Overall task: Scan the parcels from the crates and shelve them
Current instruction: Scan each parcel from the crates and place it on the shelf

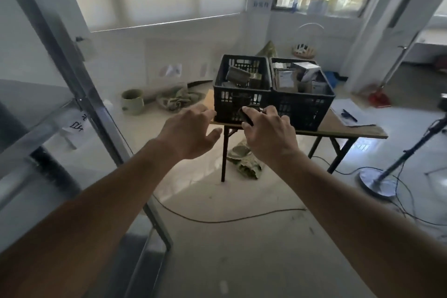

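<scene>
Two black plastic crates stand side by side on a low folding table (343, 128). The left crate (219, 75) holds a few brown parcels (238, 75). The right crate (304, 106) is filled with several parcels (286, 81), brown and white. My right hand (266, 133) grips a small dark scanner (246, 116) in front of the crates. My left hand (191, 133) is stretched forward beside it with relaxed, spread fingers and holds nothing. Both hands are in the air, short of the table.
A metal shelving rack (92, 104) with paper labels stands close on the left. Papers and a pen (349, 115) lie on the table's right end. A lamp stand (377, 184), cables, green cloth and a mug (132, 101) are on the floor.
</scene>
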`<action>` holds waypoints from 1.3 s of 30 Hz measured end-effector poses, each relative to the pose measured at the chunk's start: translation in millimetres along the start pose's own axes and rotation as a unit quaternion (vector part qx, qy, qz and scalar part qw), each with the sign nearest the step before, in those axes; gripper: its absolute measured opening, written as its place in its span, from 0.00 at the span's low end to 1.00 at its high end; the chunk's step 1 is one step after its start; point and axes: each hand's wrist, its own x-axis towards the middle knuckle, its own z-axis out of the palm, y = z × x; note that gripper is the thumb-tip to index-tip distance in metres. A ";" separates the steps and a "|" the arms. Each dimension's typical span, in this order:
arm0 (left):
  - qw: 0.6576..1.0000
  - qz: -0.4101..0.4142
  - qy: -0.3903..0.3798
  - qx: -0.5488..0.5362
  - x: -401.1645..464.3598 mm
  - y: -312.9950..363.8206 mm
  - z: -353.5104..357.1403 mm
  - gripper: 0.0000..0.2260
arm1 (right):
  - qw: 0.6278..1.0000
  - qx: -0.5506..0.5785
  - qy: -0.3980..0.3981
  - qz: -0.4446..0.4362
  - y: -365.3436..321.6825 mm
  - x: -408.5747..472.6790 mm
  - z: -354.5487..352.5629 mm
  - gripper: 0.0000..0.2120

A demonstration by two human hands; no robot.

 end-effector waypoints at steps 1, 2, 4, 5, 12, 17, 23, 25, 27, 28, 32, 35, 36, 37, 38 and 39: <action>1.000 0.011 0.001 -0.004 17.8 -2.8 2.9 0.23 | 1.000 0.002 0.000 0.011 4.7 14.3 2.8 0.23; 1.000 0.022 0.001 -0.008 35.6 -5.3 6.4 0.23 | 1.000 0.002 0.001 0.019 9.6 28.8 5.8 0.23; 0.999 0.035 0.002 -0.015 71.9 -9.0 14.0 0.23 | 0.999 -0.002 -0.002 0.033 20.3 58.2 11.8 0.24; 0.999 0.038 0.003 -0.016 90.0 -9.8 18.1 0.23 | 0.999 -0.002 -0.006 0.039 26.4 73.9 15.4 0.24; 0.999 0.040 -0.019 -0.010 224.4 -8.4 58.3 0.22 | 0.999 -0.001 -0.011 0.052 83.1 197.2 46.5 0.24; 0.999 0.029 -0.035 -0.021 316.6 -11.4 81.5 0.21 | 0.998 0.013 -0.028 0.047 120.6 285.2 63.3 0.24; 0.998 0.009 -0.054 -0.037 407.1 -33.8 108.1 0.20 | 0.998 0.022 -0.046 0.039 145.5 372.5 86.3 0.24; 0.997 0.000 -0.062 -0.037 435.8 -45.6 119.3 0.20 | 0.998 0.023 -0.051 0.037 150.5 402.4 98.0 0.24; 0.997 -0.006 -0.075 -0.035 465.8 -57.5 131.3 0.21 | 0.998 0.019 -0.054 0.037 154.1 433.2 111.5 0.24; 0.996 -0.007 -0.080 -0.035 481.4 -63.7 137.9 0.21 | 0.997 0.016 -0.057 0.038 155.6 448.3 118.3 0.24; 0.995 0.001 -0.091 -0.046 548.9 -92.2 166.2 0.20 | 0.996 0.000 -0.077 0.049 159.5 511.7 147.2 0.24; 0.993 0.012 -0.104 -0.063 599.9 -118.2 192.8 0.20 | 0.994 -0.007 -0.091 0.061 157.4 562.2 168.0 0.24; 0.991 0.014 -0.110 -0.070 616.8 -127.1 201.7 0.21 | 0.993 -0.007 -0.094 0.065 156.3 579.3 174.5 0.24; 0.990 0.017 -0.119 -0.079 632.8 -135.2 209.8 0.21 | 0.993 -0.007 -0.097 0.069 155.7 595.5 180.7 0.24; 0.988 0.020 -0.127 -0.087 647.9 -142.5 217.4 0.22 | 0.992 -0.007 -0.099 0.073 155.4 610.4 186.5 0.24; 0.986 0.023 -0.135 -0.092 662.6 -148.8 224.0 0.22 | 0.992 -0.007 -0.100 0.079 155.5 624.3 192.3 0.24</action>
